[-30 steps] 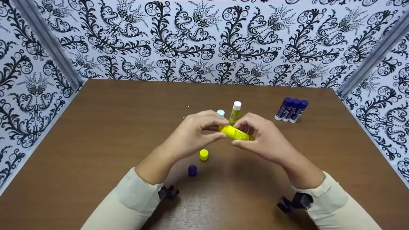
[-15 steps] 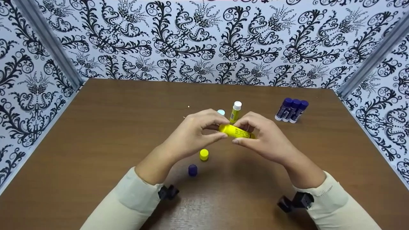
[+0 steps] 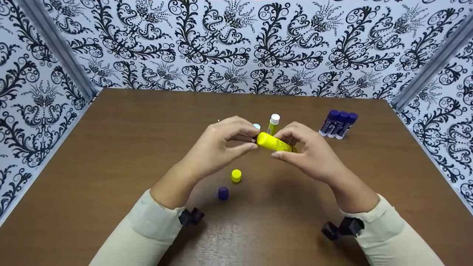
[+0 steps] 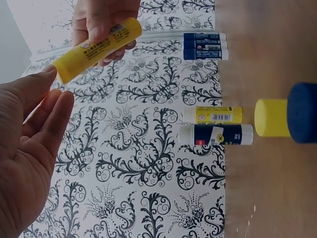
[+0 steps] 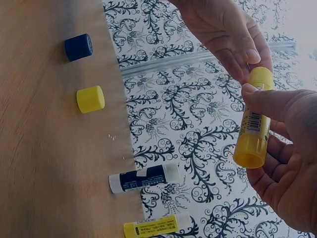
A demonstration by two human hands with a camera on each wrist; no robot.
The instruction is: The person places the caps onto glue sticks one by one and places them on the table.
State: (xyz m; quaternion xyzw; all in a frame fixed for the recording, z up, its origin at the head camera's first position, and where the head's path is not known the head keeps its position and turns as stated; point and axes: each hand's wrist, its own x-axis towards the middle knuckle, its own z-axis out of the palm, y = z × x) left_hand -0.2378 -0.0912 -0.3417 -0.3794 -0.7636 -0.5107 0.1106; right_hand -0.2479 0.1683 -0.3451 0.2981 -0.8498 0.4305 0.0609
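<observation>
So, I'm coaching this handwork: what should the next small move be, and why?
Probably pinch the near end of the held stick with the left hand to steady it. The right hand grips the stick's other end, while the left fingers sit right by the near end without curling round it.

1. R hand (image 4: pixel 96 22) grips yellow tube (image 4: pixel 96 52), tilted, thumb pressed along its side.
2. L hand (image 4: pixel 32 148) palm visible, fingers nearly straight; thumb tip at tube's lower end, contact unclear.
3. Yellow tube w/ barcode (image 4: pixel 215 115) & dark blue/white tube (image 4: pixel 215 135) side by side, lying horiz. in this view.
4. Yellow cap (image 4: pixel 271 118), partly behind dk blue cap (image 4: pixel 303 113), nr R edge.
5. 3 dk blue tubes (image 4: pixel 205 47) in a row, up top.
6. Brown table (image 4: pixel 272 193) R; b/w patterned wall (image 4: pixel 131 148) bkgd.
</observation>
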